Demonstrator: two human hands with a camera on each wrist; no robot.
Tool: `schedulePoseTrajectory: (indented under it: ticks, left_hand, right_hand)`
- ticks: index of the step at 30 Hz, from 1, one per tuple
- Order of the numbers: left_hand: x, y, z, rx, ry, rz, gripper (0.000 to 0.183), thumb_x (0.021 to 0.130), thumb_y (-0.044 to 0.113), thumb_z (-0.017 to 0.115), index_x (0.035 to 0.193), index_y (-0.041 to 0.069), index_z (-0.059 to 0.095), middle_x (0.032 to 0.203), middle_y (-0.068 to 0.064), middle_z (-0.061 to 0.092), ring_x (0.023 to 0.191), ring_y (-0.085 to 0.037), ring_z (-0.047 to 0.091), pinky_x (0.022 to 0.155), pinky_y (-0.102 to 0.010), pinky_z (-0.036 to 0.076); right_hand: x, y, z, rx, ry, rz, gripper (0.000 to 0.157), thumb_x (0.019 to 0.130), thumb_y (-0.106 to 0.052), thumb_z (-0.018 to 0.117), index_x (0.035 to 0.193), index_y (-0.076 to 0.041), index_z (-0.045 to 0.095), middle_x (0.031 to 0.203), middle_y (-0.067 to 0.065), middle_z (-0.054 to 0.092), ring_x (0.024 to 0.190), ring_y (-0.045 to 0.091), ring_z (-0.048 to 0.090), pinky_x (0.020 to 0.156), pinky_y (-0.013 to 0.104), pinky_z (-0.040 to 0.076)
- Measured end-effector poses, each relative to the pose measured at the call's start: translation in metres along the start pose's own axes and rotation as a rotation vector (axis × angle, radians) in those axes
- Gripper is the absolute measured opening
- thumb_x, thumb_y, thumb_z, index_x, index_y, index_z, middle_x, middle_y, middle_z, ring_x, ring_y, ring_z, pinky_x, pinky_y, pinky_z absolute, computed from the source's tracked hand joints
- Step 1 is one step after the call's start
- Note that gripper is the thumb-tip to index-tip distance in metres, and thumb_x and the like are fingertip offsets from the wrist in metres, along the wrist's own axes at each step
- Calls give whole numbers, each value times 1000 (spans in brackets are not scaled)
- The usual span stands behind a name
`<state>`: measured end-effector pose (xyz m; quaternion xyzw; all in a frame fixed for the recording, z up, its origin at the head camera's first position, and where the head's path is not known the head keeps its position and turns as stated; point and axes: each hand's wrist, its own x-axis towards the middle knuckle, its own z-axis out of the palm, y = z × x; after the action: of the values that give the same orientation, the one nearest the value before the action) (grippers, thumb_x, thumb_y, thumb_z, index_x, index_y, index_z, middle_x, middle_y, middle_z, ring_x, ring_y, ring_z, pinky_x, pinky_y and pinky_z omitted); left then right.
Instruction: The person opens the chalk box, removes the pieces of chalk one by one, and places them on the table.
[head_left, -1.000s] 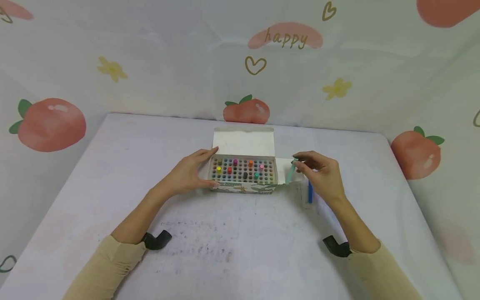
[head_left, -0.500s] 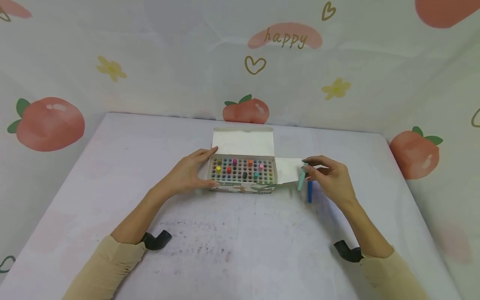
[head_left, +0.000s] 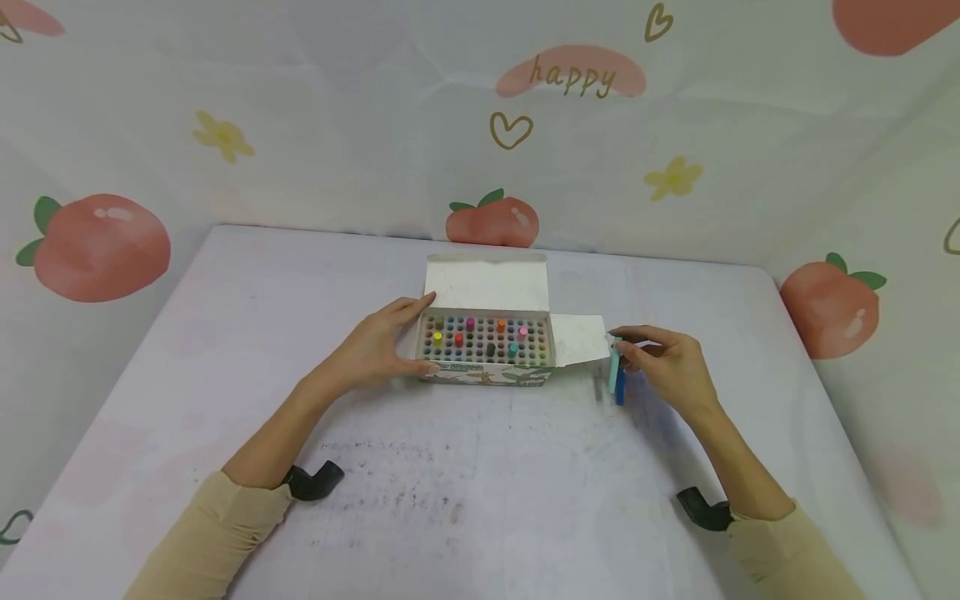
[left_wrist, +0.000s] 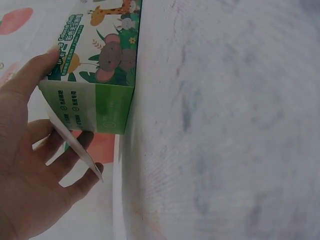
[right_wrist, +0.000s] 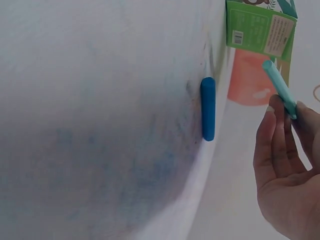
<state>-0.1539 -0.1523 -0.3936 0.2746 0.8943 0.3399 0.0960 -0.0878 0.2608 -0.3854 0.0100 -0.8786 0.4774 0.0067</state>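
Observation:
An open cardboard chalk box (head_left: 483, 377) stands mid-table, with colored chalk tips showing in several holes of its insert. My left hand (head_left: 375, 346) holds the box's left end, thumb at the front edge and fingers toward the back. In the left wrist view a side flap (left_wrist: 75, 142) lies against those fingers. My right hand (head_left: 671, 367) pinches a pale teal chalk stick (right_wrist: 281, 90) near its upper end, just beyond the right flap (head_left: 581, 337). A blue chalk stick (right_wrist: 208, 109) lies on the table beside it, partly overlapped by the teal stick in the head view.
Behind the box its lid (head_left: 487, 282) is folded back. The white table (head_left: 525, 500) bears dark smudges at front left and bluish ones on the right. A fruit-printed backdrop (head_left: 360, 125) rises behind the table.
My right hand has carried the teal chalk stick right and down, from over the right flap to beside the blue stick. The left hand and box have stayed put.

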Motion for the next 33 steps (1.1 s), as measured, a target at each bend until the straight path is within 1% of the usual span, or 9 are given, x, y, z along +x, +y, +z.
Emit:
schedulePoseTrajectory:
  ticks: [4, 8, 12, 15, 18, 21, 23, 28, 33]
  left_hand:
    - [0, 0, 0, 8, -1, 4, 104, 76, 35, 88, 158, 15, 28, 147, -13, 45, 136, -36, 42, 107, -55, 39]
    - [0, -1, 0, 33, -5, -16, 105, 75, 37, 87, 158, 16, 27, 147, -12, 44, 136, -36, 43, 107, -54, 39]
    - [-3, -2, -1, 47, 2, -30, 105, 74, 36, 89, 158, 17, 29, 146, -12, 46, 134, -35, 44, 107, -54, 40]
    - [-2, -1, -1, 29, 7, -14, 104, 74, 35, 88, 158, 17, 29, 146, -12, 46, 135, -35, 44, 107, -54, 39]
    - [-1, 0, 0, 25, 7, -2, 103, 75, 36, 88, 158, 17, 29, 146, -12, 45, 135, -36, 44, 107, -54, 39]
    - [-1, 1, 0, 30, 9, -2, 103, 75, 36, 88, 158, 16, 29, 146, -13, 46, 135, -37, 44, 107, -55, 39]
    - [-1, 1, 0, 33, 7, -4, 104, 75, 35, 88, 158, 15, 29, 146, -14, 45, 135, -37, 44, 107, -55, 39]
    - [0, 2, 0, 29, 3, -11, 104, 75, 35, 88, 158, 15, 29, 147, -14, 44, 136, -37, 43, 107, -55, 38]
    - [0, 1, 1, 28, 11, -4, 104, 74, 34, 89, 158, 15, 30, 146, -14, 45, 135, -36, 44, 108, -54, 38]
  right_hand:
    - [0, 5, -1, -37, 2, 23, 32, 95, -29, 70, 117, -7, 73, 101, 14, 74, 75, 17, 72, 72, 20, 53]
    - [2, 13, 1, -48, -8, 14, 29, 94, -27, 71, 115, -7, 74, 101, 13, 74, 76, 21, 71, 70, 20, 54]
    - [6, 20, 4, -109, -31, 2, 28, 94, -29, 70, 114, -9, 74, 103, 10, 73, 80, 25, 67, 67, 21, 52]
    - [6, 23, 4, -161, -32, 4, 27, 94, -30, 70, 113, -10, 75, 106, 8, 74, 87, 25, 67, 70, 21, 51]
    - [6, 26, 2, -195, -34, 6, 27, 95, -30, 69, 113, -10, 75, 107, 9, 74, 92, 26, 68, 76, 26, 52]
    - [8, 29, 2, -209, -45, 17, 28, 95, -29, 70, 114, -9, 74, 107, 10, 74, 93, 27, 68, 79, 34, 53]
    - [10, 31, 2, -218, -57, 33, 27, 94, -26, 70, 115, -9, 74, 106, 10, 74, 93, 27, 68, 79, 37, 52]
    - [13, 34, 2, -229, -92, 74, 28, 93, -18, 71, 118, -6, 72, 104, 12, 73, 90, 27, 66, 75, 34, 51]
    - [15, 37, 0, -214, -128, 91, 32, 94, -23, 71, 121, -6, 70, 106, 12, 72, 90, 26, 65, 76, 34, 51]
